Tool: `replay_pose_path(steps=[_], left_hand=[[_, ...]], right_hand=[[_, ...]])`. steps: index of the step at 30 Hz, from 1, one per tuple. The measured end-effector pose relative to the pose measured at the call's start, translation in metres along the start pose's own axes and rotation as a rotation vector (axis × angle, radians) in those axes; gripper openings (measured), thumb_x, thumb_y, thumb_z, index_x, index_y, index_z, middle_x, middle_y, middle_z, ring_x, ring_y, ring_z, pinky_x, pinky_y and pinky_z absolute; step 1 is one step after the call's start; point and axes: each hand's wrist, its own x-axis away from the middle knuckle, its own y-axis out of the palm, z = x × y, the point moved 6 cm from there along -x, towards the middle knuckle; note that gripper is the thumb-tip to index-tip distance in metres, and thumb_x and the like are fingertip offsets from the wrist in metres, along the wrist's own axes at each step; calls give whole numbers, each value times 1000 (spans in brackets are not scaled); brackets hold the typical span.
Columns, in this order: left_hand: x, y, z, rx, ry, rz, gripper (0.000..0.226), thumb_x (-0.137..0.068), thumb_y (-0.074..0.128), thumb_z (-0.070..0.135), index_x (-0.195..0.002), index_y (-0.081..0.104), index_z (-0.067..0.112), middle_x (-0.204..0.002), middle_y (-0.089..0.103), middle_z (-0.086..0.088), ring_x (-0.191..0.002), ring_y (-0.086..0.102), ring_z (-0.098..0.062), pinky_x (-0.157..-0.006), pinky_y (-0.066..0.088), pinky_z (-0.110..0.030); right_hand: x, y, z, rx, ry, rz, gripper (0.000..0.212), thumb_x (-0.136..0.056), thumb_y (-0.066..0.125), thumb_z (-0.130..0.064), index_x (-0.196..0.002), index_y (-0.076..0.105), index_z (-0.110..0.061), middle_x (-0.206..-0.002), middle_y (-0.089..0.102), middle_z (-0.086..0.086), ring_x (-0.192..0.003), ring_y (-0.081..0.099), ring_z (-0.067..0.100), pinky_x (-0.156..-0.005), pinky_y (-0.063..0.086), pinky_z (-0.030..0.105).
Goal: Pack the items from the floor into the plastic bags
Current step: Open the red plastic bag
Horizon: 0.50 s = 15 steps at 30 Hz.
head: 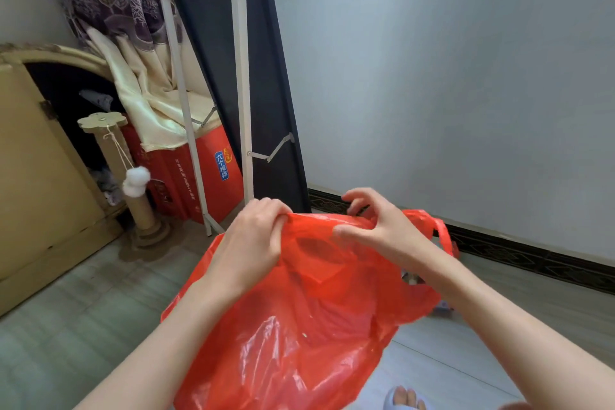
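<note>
A red plastic bag [299,326] hangs in the air in front of me, above the floor. My left hand [256,236] pinches the bag's top edge on the left side. At the bag's upper right rim, by its handle loop [439,230], my right hand [379,226] grips with thumb and fingers partly spread. Darker shapes show through the plastic, but what is inside cannot be made out. A small item [444,308] lies on the floor, mostly hidden behind the bag's right side.
A white-framed rack [241,76] leans against the wall with a dark panel behind it. A red carton [213,173] and a cat scratching post [133,176] stand at left by a yellow cabinet [36,183]. My slippered foot [406,398] shows at the bottom.
</note>
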Motion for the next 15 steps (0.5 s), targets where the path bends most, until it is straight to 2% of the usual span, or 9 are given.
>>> replay_pose_path(steps=[3, 5, 7, 10, 12, 15], left_hand=[[3, -7, -11, 82, -113, 55, 18, -91, 43, 7, -87, 60, 11, -84, 60, 0, -81, 56, -16, -72, 36, -14], [4, -14, -16, 101, -161, 102, 17, -91, 47, 1, -87, 61, 8, -85, 61, -3, -80, 55, -16, -71, 35, -12], [4, -21, -16, 125, -186, 144, 16, -91, 48, 1, -88, 63, 6, -85, 63, -3, -80, 56, -16, -70, 36, -11], [5, -27, -14, 160, -198, 171, 16, -91, 49, 2, -88, 64, 7, -83, 64, 0, -77, 56, -12, -69, 36, -3], [5, -33, -17, 152, -206, 188, 16, -91, 49, 2, -88, 64, 7, -82, 63, 1, -77, 56, -12, -67, 36, -4], [6, -49, -33, 126, -266, 268, 16, -90, 50, 1, -89, 66, 4, -82, 62, 1, -79, 55, -14, -67, 33, -12]], right_hand=[[2, 6, 0, 265, -121, -66, 81, -66, 80, -37, -134, 37, -28, -135, 35, -2, -126, 36, 11, -108, 30, 28], [4, 7, 1, 459, -153, -45, 89, -67, 77, -36, -141, 30, -23, -144, 27, 3, -134, 27, 20, -111, 28, 38], [5, 5, 1, 571, -126, 36, 78, -71, 72, -32, -139, 35, -19, -142, 34, 4, -131, 32, 24, -106, 32, 43], [4, 5, 0, 647, -132, 196, 32, -82, 59, -25, -113, 63, -16, -120, 58, 5, -114, 51, 28, -92, 42, 44], [2, 0, 5, 490, -40, 247, 19, -87, 53, -17, -94, 70, -14, -102, 68, 6, -100, 60, 28, -86, 45, 38], [0, -13, 16, 288, 120, 251, 16, -89, 54, -12, -86, 70, -10, -93, 72, 6, -94, 63, 23, -79, 39, 26]])
